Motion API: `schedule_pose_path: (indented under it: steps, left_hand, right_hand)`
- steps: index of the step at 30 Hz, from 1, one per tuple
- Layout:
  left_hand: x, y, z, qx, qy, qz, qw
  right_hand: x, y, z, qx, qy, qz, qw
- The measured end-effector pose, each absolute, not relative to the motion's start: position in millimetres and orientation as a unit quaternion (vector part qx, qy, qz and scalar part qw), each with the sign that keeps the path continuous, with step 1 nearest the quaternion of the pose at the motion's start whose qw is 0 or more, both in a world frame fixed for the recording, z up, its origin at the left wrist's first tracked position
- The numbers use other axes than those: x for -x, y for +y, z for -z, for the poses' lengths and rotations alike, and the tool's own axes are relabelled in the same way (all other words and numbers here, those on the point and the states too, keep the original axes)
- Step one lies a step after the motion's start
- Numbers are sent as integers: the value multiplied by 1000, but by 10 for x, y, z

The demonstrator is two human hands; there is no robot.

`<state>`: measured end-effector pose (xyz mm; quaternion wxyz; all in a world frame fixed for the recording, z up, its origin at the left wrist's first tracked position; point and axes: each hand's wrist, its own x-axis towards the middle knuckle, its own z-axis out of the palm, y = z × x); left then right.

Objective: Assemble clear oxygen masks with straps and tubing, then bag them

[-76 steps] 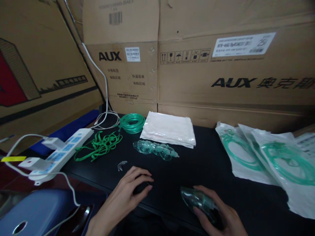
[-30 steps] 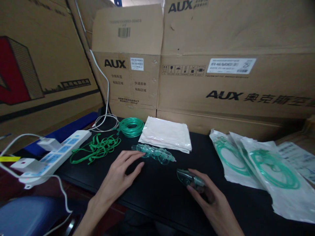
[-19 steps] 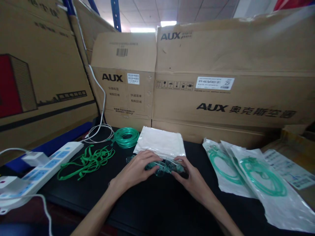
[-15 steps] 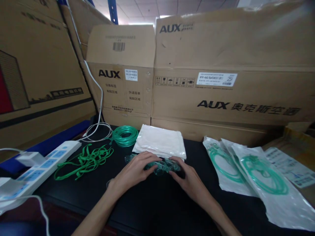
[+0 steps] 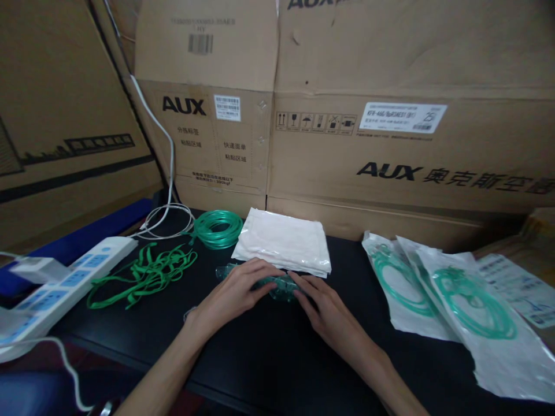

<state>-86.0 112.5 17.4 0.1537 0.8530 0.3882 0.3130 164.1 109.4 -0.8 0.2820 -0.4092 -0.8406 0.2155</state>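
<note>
The left hand and right hand are resting on a clear plastic breathing mask (green-tinted, half hidden by fingers) lying on the black table, just beside a white wrapped packet.

This looks like a warehouse or stockroom. Behind the black table, big cardboard cartons stand stacked against its far edge, printed with the AUX brand name and carrying barcode labels and shipping symbols. More cartons lean beyond the table's left end, where a white power strip lies on the table with adapters plugged in. A white cable runs up the cartons behind the table. Toward the table's right end lie sealed plastic bags of green tubing, like stock fresh from a carton.
</note>
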Motion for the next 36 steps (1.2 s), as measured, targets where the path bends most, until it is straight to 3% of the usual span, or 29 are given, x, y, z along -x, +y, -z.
schedule_pose_path:
  steps: [14,19,22,25,28,32,36]
  left_hand:
    - [852,1130,-198,-864,334,-370,65]
    - [783,1001,-316,-845,289,-448,52]
    - [544,824,-378,-854,271,-432,102]
    - [149,586,-320,-863,254,-401,171]
    - [-274,406,-106,-862,228,-391,228]
    - [-660,345,155,-858,201,-362,303]
    - [-833,332,84,-781,259,-342,454]
  right_hand:
    - [-2012,707,-20,484,-802,-155,313]
    - [-2744,471,8,545,-760,-36,353]
    - [-3244,503,-59,595,-710,131,355]
    - [-3577,630,-126,688,-646,263,199]
    - [-3698,760,-115,724,-615,306,69]
    - [-3741,844,-74,706,-637,305,56]
    - [-3877,869,-208,704,-627,323,86]
